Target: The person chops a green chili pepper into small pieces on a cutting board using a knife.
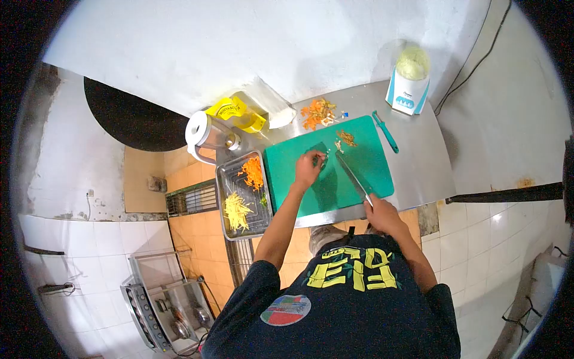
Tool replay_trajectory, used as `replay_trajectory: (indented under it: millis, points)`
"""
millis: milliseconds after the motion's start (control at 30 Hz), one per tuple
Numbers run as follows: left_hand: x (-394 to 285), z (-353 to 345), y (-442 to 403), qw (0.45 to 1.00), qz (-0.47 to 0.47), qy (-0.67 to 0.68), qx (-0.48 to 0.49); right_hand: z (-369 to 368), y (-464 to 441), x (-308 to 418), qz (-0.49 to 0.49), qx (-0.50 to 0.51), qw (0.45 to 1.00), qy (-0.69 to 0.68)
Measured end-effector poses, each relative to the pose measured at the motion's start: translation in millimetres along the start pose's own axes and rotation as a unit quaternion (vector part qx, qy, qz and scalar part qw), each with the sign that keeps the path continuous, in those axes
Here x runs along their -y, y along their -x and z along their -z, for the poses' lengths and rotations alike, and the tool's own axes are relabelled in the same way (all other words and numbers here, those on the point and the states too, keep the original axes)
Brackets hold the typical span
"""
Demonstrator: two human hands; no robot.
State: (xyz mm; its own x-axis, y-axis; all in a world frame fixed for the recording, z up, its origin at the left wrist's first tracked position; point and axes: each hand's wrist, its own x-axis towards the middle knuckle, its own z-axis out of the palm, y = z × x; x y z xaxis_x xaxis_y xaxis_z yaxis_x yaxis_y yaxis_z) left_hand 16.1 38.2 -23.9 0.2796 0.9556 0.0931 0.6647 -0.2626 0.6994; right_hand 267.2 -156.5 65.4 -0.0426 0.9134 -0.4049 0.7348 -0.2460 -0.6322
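My right hand (382,212) is wrapped round the handle of a kitchen knife (354,175). The blade slants up and left across the green cutting board (287,191), its tip beside small pale chopped bits (339,146). My left hand (308,169) is over the middle of the board, fingers curled and pressed together. Tiny whitish pieces show near its fingertips, but whatever it pinches is too small to make out. A small brownish heap (346,138) lies on the board beyond the knife tip.
Left of the board, a metal tray (226,179) holds orange shreds (252,173) and pale yellow strips (237,212). Behind are a blender jug (206,136), yellow pouch (239,115) and orange-brown peelings (318,113). A green-handled peeler (385,133) and blender base (409,90) stand right.
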Motion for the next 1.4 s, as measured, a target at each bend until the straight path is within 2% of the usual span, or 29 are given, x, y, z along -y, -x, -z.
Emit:
replay_trajectory:
  millis: [67, 167, 267, 367, 467, 567, 667, 767, 967, 1167, 1400]
  points:
    - [6, 4, -9, 0.999, -0.032, -0.035, 0.007, 0, 5, -2, -0.014, -0.005, 1.0, -0.01]
    - [-21, 21, -21, 0.988, -0.11, -0.106, 0.026, -4, 3, -7, -0.013, -0.026, 1.0, -0.012]
    - [-3, 7, -28, 0.97, -0.19, -0.148, 0.014, -16, 1, -10, -0.005, -0.03, 0.999, -0.01]
    - [1, 5, -39, 0.978, -0.155, -0.085, 0.109, -23, -5, -14, 0.008, -0.027, 1.0, -0.003]
    - [-5, 7, -35, 0.983, -0.12, -0.071, 0.122, -27, -6, -17, 0.02, -0.032, 0.999, -0.002]
    - [-8, 6, -25, 0.99, -0.081, 0.009, 0.118, -26, -7, -19, 0.021, -0.035, 0.999, -0.005]
    - [-13, 4, -14, 0.994, -0.093, -0.039, 0.052, -25, -8, -18, 0.017, -0.027, 0.999, -0.006]
    - [10, -7, -15, 0.991, -0.053, 0.119, 0.027, -25, -8, -20, 0.032, -0.02, 0.999, 0.011]
    - [-20, 10, -7, 0.998, -0.039, 0.027, 0.041, -29, -10, -17, 0.05, -0.02, 0.999, 0.005]
    - [-17, 0, -7, 0.999, -0.052, -0.01, 0.013, -30, -9, -10, 0.048, -0.036, 0.998, 0.001]
    - [-23, -4, -1, 1.0, -0.001, 0.001, -0.022, -33, -11, -9, 0.049, -0.03, 0.998, 0.001]
